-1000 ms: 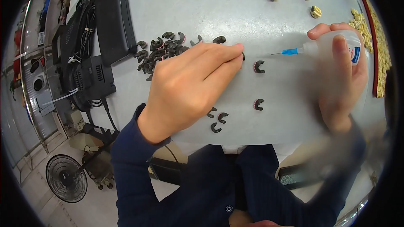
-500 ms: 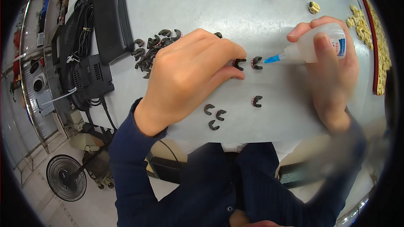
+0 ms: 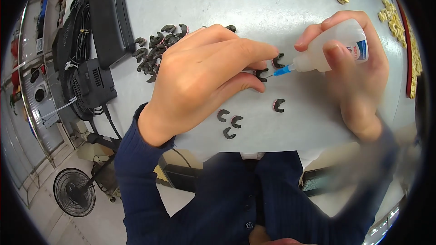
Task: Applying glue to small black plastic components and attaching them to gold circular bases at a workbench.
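Observation:
My left hand [image 3: 190, 75] is curled over the table, thumb and fingertips closed around a small black horseshoe-shaped piece [image 3: 260, 75] with a pinkish edge, partly hidden by the fingers. In my right hand [image 3: 363, 75] is a translucent squeeze bottle [image 3: 318, 56], tilted down to the left. Its blue nozzle [image 3: 282, 71] has a thin tip that reaches the piece at my left fingers. Just beyond the nozzle lies another horseshoe-shaped piece [image 3: 279, 61]. Nearer to me sit a separate piece [image 3: 279, 105] and a small group of similar pieces [image 3: 236, 121].
A pile of black pieces [image 3: 152, 56] lies beyond my left hand. Black electronic boxes [image 3: 109, 16] and cables line the table's left side. Cream-coloured pieces [image 3: 391, 22] and a red-edged tray [image 3: 410, 50] are at right. A fan [image 3: 75, 192] stands on the floor.
The bottle's tip has moved left and slightly nearer, from the loose black piece to the one at my left fingers. The whole view has shifted slightly.

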Tool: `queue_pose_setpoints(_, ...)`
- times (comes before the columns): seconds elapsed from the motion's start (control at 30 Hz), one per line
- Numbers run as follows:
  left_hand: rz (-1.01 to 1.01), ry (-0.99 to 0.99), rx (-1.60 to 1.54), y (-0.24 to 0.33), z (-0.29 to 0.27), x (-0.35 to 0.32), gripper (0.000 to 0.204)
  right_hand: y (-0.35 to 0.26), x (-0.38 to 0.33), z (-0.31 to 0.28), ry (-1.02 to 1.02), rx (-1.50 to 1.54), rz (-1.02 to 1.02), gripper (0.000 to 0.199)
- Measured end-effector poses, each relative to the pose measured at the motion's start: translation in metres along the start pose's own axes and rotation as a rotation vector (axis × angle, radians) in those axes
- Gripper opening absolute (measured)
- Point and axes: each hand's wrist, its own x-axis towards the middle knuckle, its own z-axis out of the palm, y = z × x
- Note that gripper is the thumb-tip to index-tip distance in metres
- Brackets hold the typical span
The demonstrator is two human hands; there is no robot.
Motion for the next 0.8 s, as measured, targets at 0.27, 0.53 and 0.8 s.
queue_pose_setpoints(0.27,0.011,-0.001,-0.042,0.000,0.001,-0.003,0.043,0.002,-0.006,-0.001,0.005,0.007,0.022,0.026)
queue_pose_setpoints(0.53,0.026,0.011,-0.007,0.000,0.001,-0.002,0.045,0.006,-0.007,0.000,0.030,-0.004,-0.009,0.027)
queue_pose_setpoints(0.8,0.040,0.012,0.005,-0.001,0.001,-0.001,0.046,0.009,-0.002,0.002,0.061,-0.017,-0.043,0.028)
